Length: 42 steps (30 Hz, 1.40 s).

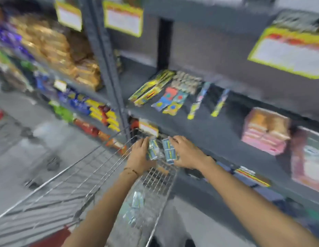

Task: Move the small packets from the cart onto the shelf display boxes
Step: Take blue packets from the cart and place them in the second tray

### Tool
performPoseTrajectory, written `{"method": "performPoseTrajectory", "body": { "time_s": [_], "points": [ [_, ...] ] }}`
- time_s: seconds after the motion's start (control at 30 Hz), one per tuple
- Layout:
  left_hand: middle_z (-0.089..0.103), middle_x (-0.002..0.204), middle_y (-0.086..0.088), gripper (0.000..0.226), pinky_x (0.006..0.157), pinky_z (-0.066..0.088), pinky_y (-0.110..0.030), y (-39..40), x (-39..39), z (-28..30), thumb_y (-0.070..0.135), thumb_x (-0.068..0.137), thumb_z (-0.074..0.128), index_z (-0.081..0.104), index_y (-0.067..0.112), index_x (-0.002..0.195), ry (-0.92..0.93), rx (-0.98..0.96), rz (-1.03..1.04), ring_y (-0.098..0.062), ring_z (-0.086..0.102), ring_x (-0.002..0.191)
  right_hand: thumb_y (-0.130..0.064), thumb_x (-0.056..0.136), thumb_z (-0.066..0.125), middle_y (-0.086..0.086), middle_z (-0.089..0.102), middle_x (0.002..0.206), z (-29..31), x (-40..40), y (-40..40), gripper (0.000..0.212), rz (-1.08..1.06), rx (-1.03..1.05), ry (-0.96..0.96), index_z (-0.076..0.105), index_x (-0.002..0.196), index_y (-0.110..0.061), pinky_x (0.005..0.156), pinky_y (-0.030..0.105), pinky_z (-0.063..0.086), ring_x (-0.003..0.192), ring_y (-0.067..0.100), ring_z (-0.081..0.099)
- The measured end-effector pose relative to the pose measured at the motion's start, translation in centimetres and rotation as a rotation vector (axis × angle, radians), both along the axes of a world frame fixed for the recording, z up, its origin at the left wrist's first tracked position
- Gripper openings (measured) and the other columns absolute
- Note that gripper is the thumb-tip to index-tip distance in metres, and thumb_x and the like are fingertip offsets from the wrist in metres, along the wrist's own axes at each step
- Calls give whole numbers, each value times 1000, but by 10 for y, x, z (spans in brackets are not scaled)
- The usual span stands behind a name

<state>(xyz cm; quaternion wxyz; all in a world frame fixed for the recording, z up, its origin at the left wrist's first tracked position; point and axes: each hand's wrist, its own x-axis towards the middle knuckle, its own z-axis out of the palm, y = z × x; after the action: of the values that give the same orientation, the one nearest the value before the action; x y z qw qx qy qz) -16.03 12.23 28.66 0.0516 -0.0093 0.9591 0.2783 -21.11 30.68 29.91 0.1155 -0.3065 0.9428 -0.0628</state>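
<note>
The picture is blurred by motion. Over the far end of the wire cart [87, 177], my left hand [140, 155] grips a bundle of small blue-and-silver packets [153, 150]. My right hand [186, 151] grips a second bundle of the same packets [168, 151] just beside it. More small packets [135, 204] lie in the cart's bottom, nearer to me. The grey shelf [217, 125] stands right of the cart, with flat colourful packs [170, 101] lying on its middle level. I cannot make out any display boxes.
A pink and orange stack of packs [265, 131] sits on the shelf at right. Yellow-edged price cards [288, 52] hang from the upper shelf. The left bay holds bagged snacks [66, 56] and bright wrapped bars [100, 111]. Grey floor [30, 131] lies to the left.
</note>
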Motion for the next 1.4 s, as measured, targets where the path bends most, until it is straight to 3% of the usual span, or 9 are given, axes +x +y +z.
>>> {"method": "performPoseTrajectory", "body": {
  "time_s": [0.1,0.23,0.37,0.53,0.63,0.83,0.97,1.17,1.4],
  "points": [
    [42,138,-16,91,112,29,-35,55,-11,42,23,67,81,30,3,141,60,24,-153,-32,36,131,-30,73,70,12,38,141,35,12,70,88,-219,-101,4,21,143,-10,104,42,40,130,30,35],
    [50,132,-21,72,105,26,-27,154,-22,76,24,72,67,41,0,135,199,10,-391,-37,43,128,-24,67,75,17,49,131,68,39,171,81,-444,-214,79,34,136,-11,100,36,40,123,32,44],
    [48,131,-21,78,98,31,-26,269,-24,96,9,68,75,38,4,136,145,46,-570,-35,45,125,-25,65,78,20,53,128,89,70,269,81,-614,-214,107,39,134,-9,97,35,44,118,35,49],
    [45,138,-13,85,105,38,-31,386,-31,93,15,66,80,35,15,139,65,61,-722,-29,44,127,-29,65,78,19,51,135,89,90,373,80,-773,-163,90,43,134,-10,105,35,41,125,33,47],
    [39,145,-12,86,112,35,-32,430,-35,86,18,68,80,33,16,141,22,37,-771,-27,39,132,-28,62,79,18,58,126,79,93,411,74,-811,-162,46,50,129,-12,95,35,48,115,33,54],
    [36,149,-10,82,114,31,-31,459,-49,72,16,73,77,34,17,142,-69,-90,-836,-26,38,134,-26,64,78,11,63,123,60,84,435,65,-779,-172,-77,55,125,-19,89,38,54,106,27,62],
    [36,145,-5,69,115,33,-33,460,-54,66,14,75,74,43,15,137,-57,-184,-882,-24,42,130,-17,70,75,3,64,122,53,79,440,52,-759,-199,-120,59,119,-16,86,23,50,104,21,63],
    [55,130,-6,37,110,41,-37,456,-52,56,0,84,65,62,12,120,-10,-227,-922,-25,54,118,-14,77,73,8,41,133,49,78,441,59,-755,-140,-130,50,130,-6,107,30,38,122,24,45],
    [59,133,-12,39,108,42,-38,458,-48,54,1,87,61,59,12,124,-8,-307,-918,-31,55,120,-10,80,68,7,52,135,43,75,435,49,-730,-7,-146,54,127,-15,106,36,42,123,27,50]
  ]
}}
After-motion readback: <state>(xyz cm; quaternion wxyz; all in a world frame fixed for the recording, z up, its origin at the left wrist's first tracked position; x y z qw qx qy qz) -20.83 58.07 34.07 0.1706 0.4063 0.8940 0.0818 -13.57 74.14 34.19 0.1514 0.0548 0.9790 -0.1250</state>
